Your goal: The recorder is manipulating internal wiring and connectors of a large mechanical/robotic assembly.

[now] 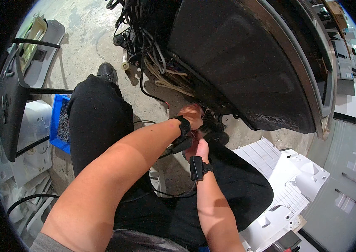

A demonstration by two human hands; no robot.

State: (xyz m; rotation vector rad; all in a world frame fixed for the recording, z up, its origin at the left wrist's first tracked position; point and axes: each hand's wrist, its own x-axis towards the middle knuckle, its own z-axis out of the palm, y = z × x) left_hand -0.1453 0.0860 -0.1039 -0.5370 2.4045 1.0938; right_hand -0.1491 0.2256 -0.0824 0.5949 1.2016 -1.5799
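My left hand (191,115) is closed low beside the base of a large dark moulded casing (232,63); what lies in its fingers cannot be made out. Just below it and partly behind the left wrist, my right hand (200,148) looks curled closed, and its grip is hidden too. Next to the hands is a dark, ribbed coil-like part (213,123). A black cable (145,86) with a red end hangs down close to the left hand. Both wrists wear black strapped devices.
A tangle of cables (134,25) hangs at the casing's left. A blue bin (57,134) of small dark bits stands left of my leg. White plastic panels (266,159) lie at right; more white plastic parts (35,122) are piled at left. Grey cabinets (346,168) line the right.
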